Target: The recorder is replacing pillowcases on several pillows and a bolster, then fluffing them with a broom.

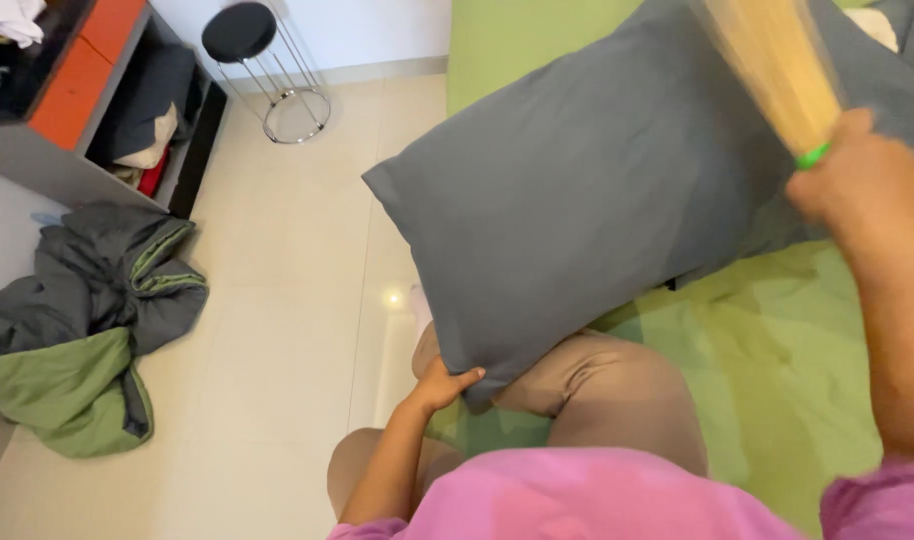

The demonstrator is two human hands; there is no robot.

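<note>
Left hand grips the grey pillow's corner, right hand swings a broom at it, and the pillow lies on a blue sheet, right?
Not quite: the sheet is green, as the head view shows. The left hand does grip the pillow at its corner, and the right hand holds the broom.

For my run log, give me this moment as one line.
left hand: grips grey pillow corner | right hand: holds straw broom, blurred | pillow: raised over green bed | floor: grey-green blanket heap
</note>
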